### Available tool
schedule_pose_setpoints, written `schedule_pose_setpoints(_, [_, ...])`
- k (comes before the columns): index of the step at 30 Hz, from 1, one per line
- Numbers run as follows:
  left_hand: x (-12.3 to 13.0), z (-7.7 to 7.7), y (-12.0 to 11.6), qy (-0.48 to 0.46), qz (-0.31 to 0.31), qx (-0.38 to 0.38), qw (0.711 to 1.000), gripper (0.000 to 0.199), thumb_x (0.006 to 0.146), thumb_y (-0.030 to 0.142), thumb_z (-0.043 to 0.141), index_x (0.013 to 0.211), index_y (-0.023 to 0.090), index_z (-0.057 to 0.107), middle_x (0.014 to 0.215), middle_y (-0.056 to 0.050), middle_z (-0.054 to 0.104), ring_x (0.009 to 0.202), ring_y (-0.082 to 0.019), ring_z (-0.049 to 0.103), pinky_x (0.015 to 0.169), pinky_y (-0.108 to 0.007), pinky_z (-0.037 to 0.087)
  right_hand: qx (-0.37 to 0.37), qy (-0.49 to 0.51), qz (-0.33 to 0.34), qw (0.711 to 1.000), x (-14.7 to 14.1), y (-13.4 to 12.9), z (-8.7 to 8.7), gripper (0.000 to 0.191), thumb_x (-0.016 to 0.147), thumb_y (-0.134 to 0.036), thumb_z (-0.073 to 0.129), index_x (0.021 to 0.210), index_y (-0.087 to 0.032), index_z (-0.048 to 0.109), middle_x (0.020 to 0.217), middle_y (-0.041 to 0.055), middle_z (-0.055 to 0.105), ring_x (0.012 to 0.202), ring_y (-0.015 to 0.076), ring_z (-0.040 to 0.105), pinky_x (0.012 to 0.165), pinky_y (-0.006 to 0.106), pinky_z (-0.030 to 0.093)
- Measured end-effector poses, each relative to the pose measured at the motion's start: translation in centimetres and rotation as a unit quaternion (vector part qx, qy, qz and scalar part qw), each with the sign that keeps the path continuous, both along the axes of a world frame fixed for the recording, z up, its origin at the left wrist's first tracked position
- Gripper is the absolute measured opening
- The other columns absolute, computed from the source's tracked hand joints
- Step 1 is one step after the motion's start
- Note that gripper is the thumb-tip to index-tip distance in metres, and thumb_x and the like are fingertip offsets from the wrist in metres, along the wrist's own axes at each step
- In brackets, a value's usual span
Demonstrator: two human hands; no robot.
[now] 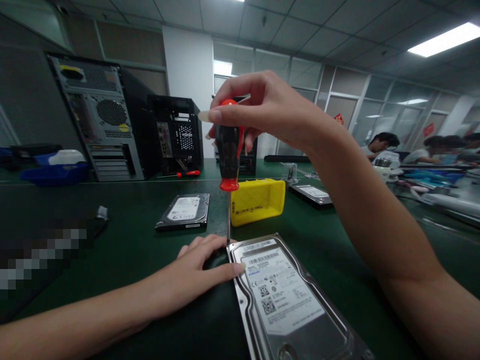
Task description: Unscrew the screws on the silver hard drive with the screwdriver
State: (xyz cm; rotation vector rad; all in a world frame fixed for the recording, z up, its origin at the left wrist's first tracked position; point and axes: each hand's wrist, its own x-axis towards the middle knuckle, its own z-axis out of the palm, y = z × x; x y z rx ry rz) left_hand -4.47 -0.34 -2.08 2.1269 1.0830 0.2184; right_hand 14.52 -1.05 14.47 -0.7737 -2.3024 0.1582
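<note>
A silver Samsung hard drive (288, 295) with a white label lies flat on the green table in front of me. My left hand (206, 262) grips its far left corner, thumb on the top face and fingers along the edge. In my right hand (255, 107) is a screwdriver (229, 150) with a black and red handle, held upright from above. Its thin shaft points straight down, and the tip meets the drive's far left corner. Whether the tip sits in a screw is too small to tell.
Behind the drive stands a yellow bin (258, 202) on its side, small dark bits inside. Other hard drives lie left (183, 212) and right (311, 195). Computer cases (108, 120) stand at the back left, near a red screwdriver (188, 173). People sit at far right.
</note>
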Motion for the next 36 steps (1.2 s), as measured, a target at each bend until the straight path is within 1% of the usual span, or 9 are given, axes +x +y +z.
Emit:
schedule_pose_setpoints(8, [0.2,-0.1,-0.1,-0.002,-0.008,0.004,1.000,0.068,0.073,0.074,0.052,0.129,0.035,0.050,0.141,-0.001,0.043,0.134,-0.034,0.029,0.111,-0.051,0.021,0.030,0.000,-0.088,0.996,0.0,-0.2,0.0,0.042,0.076,-0.051,0.059,0.089,-0.011,0.062,0.078,0.0060,0.062,0.061,0.0101,0.062,0.046,0.017,0.048])
schedule_pose_setpoints(15, [0.0,-0.2,0.1,0.005,0.009,-0.006,1.000,0.076,0.070,0.077,0.052,0.133,0.033,0.047,0.146,-0.002,0.038,0.137,-0.036,0.023,0.112,-0.053,0.017,0.080,0.002,-0.204,0.976,0.1,0.1,-0.3,0.042,0.072,-0.054,0.061,0.076,-0.013,0.062,0.069,0.0077,0.060,0.052,0.0091,0.054,0.042,0.021,0.041])
schedule_pose_setpoints(17, [-0.1,-0.2,0.1,0.013,0.013,-0.006,1.000,0.077,0.070,0.077,0.052,0.134,0.033,0.046,0.147,-0.003,0.036,0.137,-0.036,0.022,0.112,-0.053,0.018,0.082,-0.001,-0.187,0.979,0.1,0.1,-0.2,0.041,0.072,-0.054,0.062,0.075,-0.013,0.063,0.068,0.0071,0.060,0.054,0.0092,0.055,0.043,0.020,0.042])
schedule_pose_setpoints(20, [-0.1,0.0,-0.1,0.016,0.014,0.001,1.000,0.076,0.071,0.077,0.051,0.134,0.033,0.046,0.147,-0.004,0.037,0.137,-0.036,0.024,0.111,-0.054,0.020,0.044,-0.005,-0.111,0.993,0.2,-0.2,0.0,0.041,0.075,-0.052,0.059,0.082,-0.012,0.062,0.074,0.0070,0.062,0.061,0.0104,0.060,0.048,0.019,0.048])
schedule_pose_setpoints(25, [0.1,0.4,-0.5,0.016,0.014,0.012,1.000,0.076,0.072,0.076,0.051,0.134,0.031,0.048,0.144,-0.005,0.042,0.135,-0.037,0.028,0.111,-0.053,0.022,-0.093,-0.035,0.044,0.994,0.6,-0.3,0.5,0.034,0.084,-0.041,0.049,0.105,-0.015,0.056,0.103,0.0044,0.064,0.084,0.0116,0.064,0.053,0.014,0.050])
schedule_pose_setpoints(28, [0.0,0.2,-0.3,0.008,0.001,0.015,1.000,0.073,0.073,0.074,0.051,0.133,0.032,0.048,0.143,-0.004,0.043,0.134,-0.036,0.030,0.110,-0.051,0.025,-0.192,-0.020,0.128,0.973,0.7,0.1,0.3,0.026,0.087,-0.030,0.041,0.108,-0.018,0.050,0.099,-0.0020,0.062,0.095,0.0111,0.062,0.051,0.009,0.041])
schedule_pose_setpoints(30, [0.1,0.2,-0.2,0.005,0.002,0.018,1.000,0.073,0.073,0.074,0.051,0.132,0.032,0.049,0.142,-0.003,0.045,0.133,-0.036,0.032,0.110,-0.051,0.027,-0.225,0.016,0.161,0.961,0.5,0.5,0.0,0.021,0.088,-0.030,0.039,0.102,-0.017,0.049,0.090,-0.0024,0.060,0.090,0.0102,0.063,0.046,0.009,0.037])
schedule_pose_setpoints(33, [0.2,0.2,-0.4,0.008,0.012,0.021,1.000,0.075,0.071,0.076,0.051,0.131,0.030,0.051,0.140,-0.004,0.046,0.133,-0.037,0.031,0.110,-0.052,0.024,-0.217,0.073,0.165,0.959,-0.1,0.9,-0.7,0.026,0.089,-0.038,0.040,0.092,-0.014,0.048,0.077,-0.0004,0.056,0.070,0.0072,0.062,0.037,0.010,0.031])
schedule_pose_setpoints(36, [0.2,0.4,-0.6,0.012,0.017,0.017,1.000,0.079,0.069,0.078,0.050,0.132,0.029,0.050,0.141,-0.005,0.044,0.135,-0.039,0.026,0.112,-0.054,0.019,-0.209,0.117,0.152,0.959,-0.9,1.0,-1.2,0.020,0.089,-0.032,0.044,0.095,-0.014,0.048,0.073,-0.0013,0.054,0.063,0.0048,0.060,0.039,0.011,0.035])
